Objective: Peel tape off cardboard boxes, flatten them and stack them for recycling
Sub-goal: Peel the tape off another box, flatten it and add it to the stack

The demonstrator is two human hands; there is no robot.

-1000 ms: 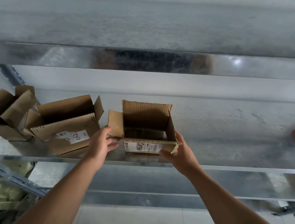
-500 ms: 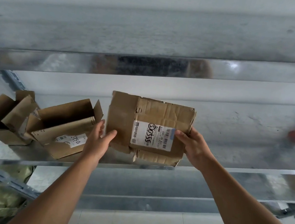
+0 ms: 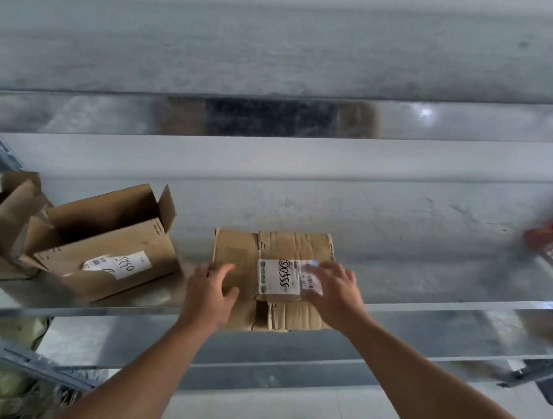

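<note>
On the smooth, shiny metal shelf (image 3: 418, 249), well to the left, two open brown boxes (image 3: 105, 245) with flaps up; near the front lip, lying squashed flat, the creased cardboard box (image 3: 293, 247). Likely light, stiff across its panels, floppy at worn folds; best taken by opposite side edges, not the ragged front flap. Spread open on top, gripping nothing: left hand (image 3: 211, 296) and right hand (image 3: 335, 290), the right blurred over the glossy white label (image 3: 277, 278).
</note>
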